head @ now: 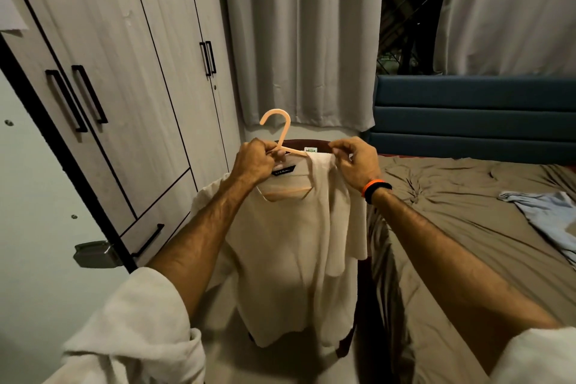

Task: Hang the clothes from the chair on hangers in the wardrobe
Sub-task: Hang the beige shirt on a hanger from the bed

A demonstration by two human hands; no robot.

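Below both hands, the cream knit top (290,259) hangs over the dark wooden chair (314,144). Left hand (254,162) clenched round neck of the peach plastic hanger (277,131) plus collar; right hand (355,162) fingers (338,148) pinching the right shoulder fabric. Judgement: draw that shoulder fully over the hanger arm, keep hook upright, level both sides. Beyond left fingers, the pale wood-grain wardrobe (131,78), doors closed, needs opening next.
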